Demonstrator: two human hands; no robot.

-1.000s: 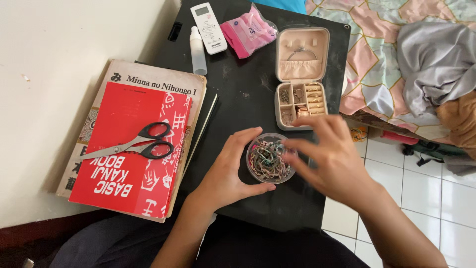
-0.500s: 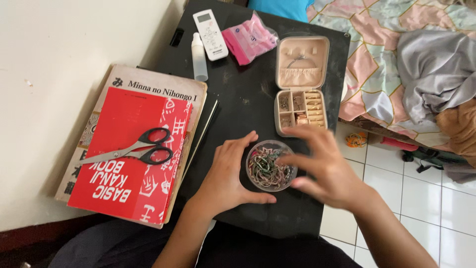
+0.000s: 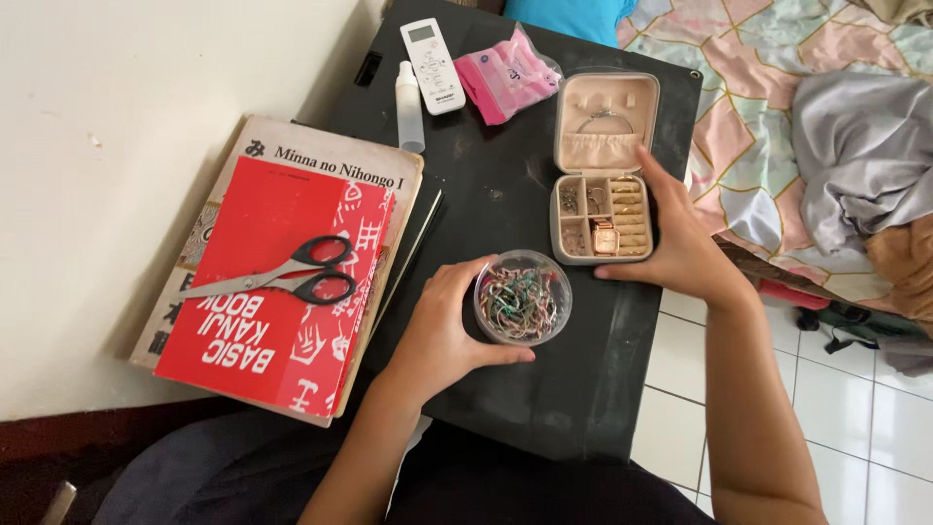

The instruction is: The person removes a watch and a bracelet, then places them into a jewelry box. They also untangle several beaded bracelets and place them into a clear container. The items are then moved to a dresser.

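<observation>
My left hand [image 3: 439, 331] curls around the left side of a small clear round tub [image 3: 522, 298] full of coloured rubber bands, on a black table [image 3: 573, 389]. Just beyond the tub lies an open beige jewellery box [image 3: 603, 165] with small compartments of rings and earrings, and its lid stands back with a bracelet inside. My right hand [image 3: 680, 243] grips the right side and front corner of this box.
Left of the table sits a stack of books, the top one red [image 3: 277, 282], with black-handled scissors [image 3: 282, 277] on it. At the table's far end are a white remote [image 3: 433, 53], a small spray bottle [image 3: 408, 95] and a pink packet [image 3: 505, 70]. A quilted bed [image 3: 807, 107] lies at right, above white floor tiles.
My right hand has left the tub of rubber bands and moved up and right to take hold of the jewellery box. My left hand stays on the tub.
</observation>
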